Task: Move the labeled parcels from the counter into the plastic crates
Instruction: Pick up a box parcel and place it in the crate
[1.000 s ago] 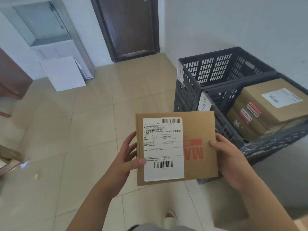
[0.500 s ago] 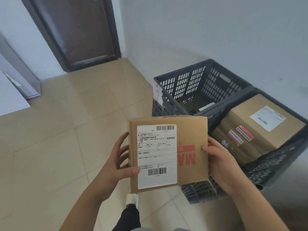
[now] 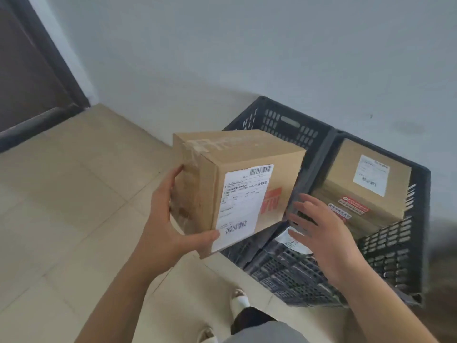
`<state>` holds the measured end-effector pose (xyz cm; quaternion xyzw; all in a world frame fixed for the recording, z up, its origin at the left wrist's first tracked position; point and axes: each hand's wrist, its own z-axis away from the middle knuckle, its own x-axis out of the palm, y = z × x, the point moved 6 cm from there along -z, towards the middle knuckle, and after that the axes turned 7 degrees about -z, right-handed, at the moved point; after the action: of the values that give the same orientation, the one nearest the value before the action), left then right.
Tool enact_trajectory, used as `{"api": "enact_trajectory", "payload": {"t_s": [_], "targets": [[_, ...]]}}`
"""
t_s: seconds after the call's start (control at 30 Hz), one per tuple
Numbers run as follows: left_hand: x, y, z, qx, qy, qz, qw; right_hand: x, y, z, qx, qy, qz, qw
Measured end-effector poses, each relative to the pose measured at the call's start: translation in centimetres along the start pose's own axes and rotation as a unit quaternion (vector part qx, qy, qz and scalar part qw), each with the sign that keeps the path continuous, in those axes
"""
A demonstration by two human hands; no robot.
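Left hand grips our tilted parcel, thumb on its label, above the near-empty left crate. Right hand hangs open beside it, fingers spread, touching nothing. Right crate holds another parcel.

Non-task items only. Floor: beige tiles with pale grout lines, spanning the area left of and below the hands. Wall: plain grey-white, above and beyond the hands, meeting the floor along a diagonal line. Door: dark brown with a dark frame, far up-left of the left hand. Shoe: pale, on the tiles below and between the hands, under a dark trouser leg.
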<state>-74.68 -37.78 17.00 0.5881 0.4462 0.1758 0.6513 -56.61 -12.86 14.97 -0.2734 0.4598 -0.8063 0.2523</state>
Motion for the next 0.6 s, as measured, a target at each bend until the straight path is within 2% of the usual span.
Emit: {"api": "enact_trajectory", "payload": {"t_s": [0.1, 0.23, 0.37, 0.6], "targets": [[1.5, 1.6, -5.5, 0.063, -0.006, -0.083, 0.995, 1.2, -1.3, -1.8, 0.039, -0.017, -0.096, 0.994], [4.8, 2.7, -12.2, 0.114, -0.049, -0.183, 0.975, 3.8, -2.4, -6.5, 0.103, -0.081, -0.227, 0.965], [7.3, 2.5, -18.5, 0.114, -0.052, -0.265, 0.956, 6.2, -2.3, -12.7, 0.173, -0.079, -0.315, 0.930], [11.9, -0.5, -26.0, 0.091, -0.046, -0.376, 0.921, 7.1, -1.2, -22.7, 0.262, -0.021, -0.380, 0.887]]}}
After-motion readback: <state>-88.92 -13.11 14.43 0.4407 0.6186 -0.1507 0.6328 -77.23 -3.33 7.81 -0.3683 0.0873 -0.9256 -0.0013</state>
